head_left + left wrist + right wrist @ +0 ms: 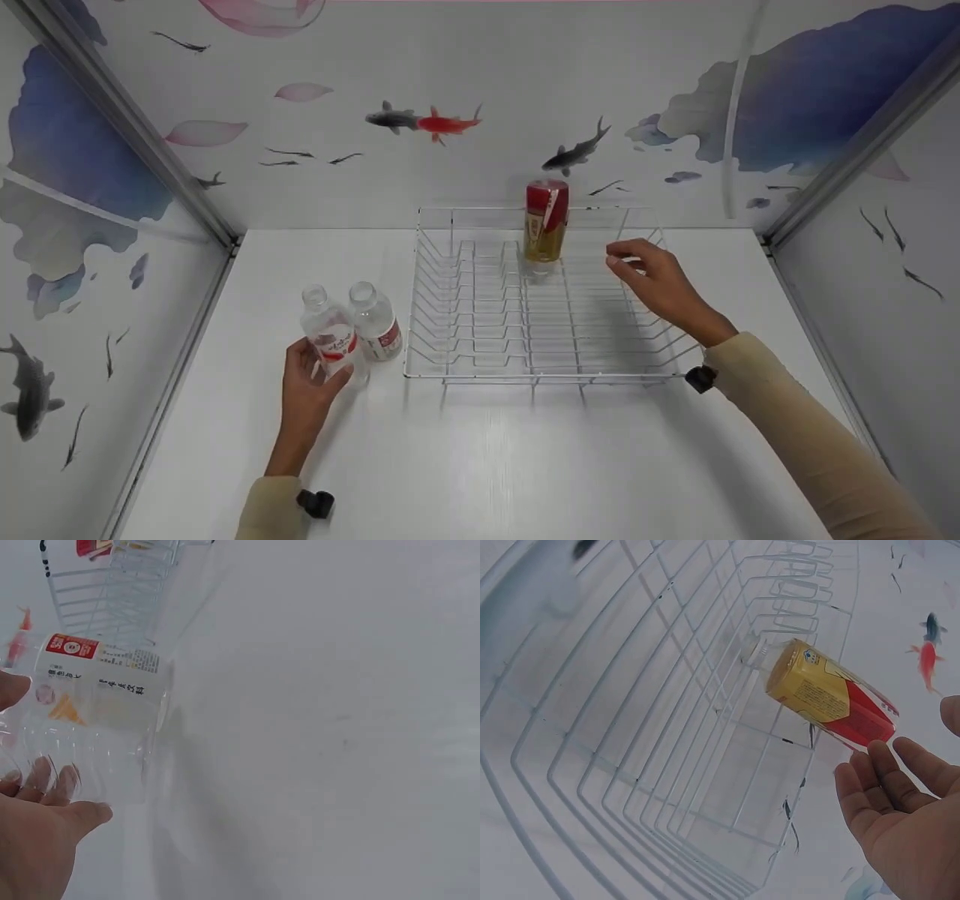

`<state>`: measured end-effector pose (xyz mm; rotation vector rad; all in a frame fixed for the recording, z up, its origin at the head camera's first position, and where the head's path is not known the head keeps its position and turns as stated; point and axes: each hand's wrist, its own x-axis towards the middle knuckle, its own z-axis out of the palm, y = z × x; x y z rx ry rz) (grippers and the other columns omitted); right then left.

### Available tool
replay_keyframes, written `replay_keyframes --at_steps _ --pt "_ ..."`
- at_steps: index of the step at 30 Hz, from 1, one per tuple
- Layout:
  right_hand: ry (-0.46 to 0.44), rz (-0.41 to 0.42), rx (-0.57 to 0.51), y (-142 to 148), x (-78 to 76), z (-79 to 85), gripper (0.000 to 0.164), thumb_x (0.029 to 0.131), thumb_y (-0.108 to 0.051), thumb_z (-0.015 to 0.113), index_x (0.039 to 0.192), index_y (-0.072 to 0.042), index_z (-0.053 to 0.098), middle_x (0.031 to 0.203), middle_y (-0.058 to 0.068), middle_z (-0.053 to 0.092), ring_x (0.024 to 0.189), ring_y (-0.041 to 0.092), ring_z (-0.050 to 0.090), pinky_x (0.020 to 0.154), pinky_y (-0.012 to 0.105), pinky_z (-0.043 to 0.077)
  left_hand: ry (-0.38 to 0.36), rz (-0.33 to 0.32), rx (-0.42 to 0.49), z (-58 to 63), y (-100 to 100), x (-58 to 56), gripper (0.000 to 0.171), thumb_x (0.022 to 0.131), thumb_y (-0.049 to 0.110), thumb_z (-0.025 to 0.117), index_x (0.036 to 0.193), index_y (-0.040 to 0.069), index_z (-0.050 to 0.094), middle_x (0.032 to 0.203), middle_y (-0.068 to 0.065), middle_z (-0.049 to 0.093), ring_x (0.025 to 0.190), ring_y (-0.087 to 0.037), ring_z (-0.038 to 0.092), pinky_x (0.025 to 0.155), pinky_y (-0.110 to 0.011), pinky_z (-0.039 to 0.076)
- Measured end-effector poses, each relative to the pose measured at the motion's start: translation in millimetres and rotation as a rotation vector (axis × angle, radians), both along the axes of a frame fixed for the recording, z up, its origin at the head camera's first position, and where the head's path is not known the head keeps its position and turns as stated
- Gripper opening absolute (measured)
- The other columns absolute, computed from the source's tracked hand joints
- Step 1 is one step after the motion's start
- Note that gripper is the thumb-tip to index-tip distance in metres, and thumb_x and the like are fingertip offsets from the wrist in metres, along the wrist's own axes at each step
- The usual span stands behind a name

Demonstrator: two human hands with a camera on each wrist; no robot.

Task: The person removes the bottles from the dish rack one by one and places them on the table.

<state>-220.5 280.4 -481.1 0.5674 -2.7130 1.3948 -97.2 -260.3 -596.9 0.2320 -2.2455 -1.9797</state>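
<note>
My left hand (309, 397) holds a clear plastic bottle (334, 339) with a red-and-white label, its fingers and thumb around the lower part. The bottle is uncapped and tilts slightly. Right beside it stands another clear, uncapped bottle (384, 337) with a red-and-white label. A red-and-yellow bottle (546, 221) is upside down at the back of the white wire rack (547, 376), its clear neck pointing down. Over the rack's right side, my right hand (660, 289) holds nothing. Its loosely bent fingers (862, 795) are close to the red end of that bottle in the right wrist view.
The rack stands on a white table (480, 465), its left half formed of bent wire dividers. White panels (480, 45) painted with fish and petals enclose the table at the back and both sides. Metal strips (172, 367) run along the side edges.
</note>
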Motion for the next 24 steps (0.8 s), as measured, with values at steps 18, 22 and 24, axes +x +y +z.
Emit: replay_keyframes --at_steps 18,22,24 --pt "0.011 -0.011 0.023 7 -1.8 -6.5 0.038 0.116 -0.023 0.061 0.146 -0.001 0.065 0.146 0.019 0.065 0.136 0.033 0.061 0.116 0.055 0.05 -0.02 0.058 -0.011 5.2 -13 -39.2 0.078 0.103 0.006 0.077 0.165 0.004 0.03 0.173 -0.012 0.038 0.166 -0.028 0.031 0.135 -0.049 0.027" --pt "0.018 -0.015 0.016 7 -2.0 -7.7 0.036 0.115 -0.022 0.061 0.145 -0.002 0.066 0.145 0.019 0.066 0.136 0.032 0.062 0.115 0.055 0.05 -0.006 0.052 -0.03 1.7 -15 -44.5 0.078 0.103 0.008 0.078 0.165 0.004 0.031 0.172 -0.012 0.039 0.166 -0.028 0.031 0.135 -0.049 0.027" --pt "0.021 -0.015 0.015 7 -2.2 -8.7 0.036 0.115 -0.022 0.061 0.145 -0.002 0.067 0.145 0.02 0.066 0.135 0.032 0.062 0.115 0.055 0.05 0.005 0.044 -0.034 0.3 -16 -47.6 0.077 0.103 0.008 0.078 0.165 0.004 0.032 0.172 -0.013 0.04 0.166 -0.029 0.031 0.135 -0.049 0.027"
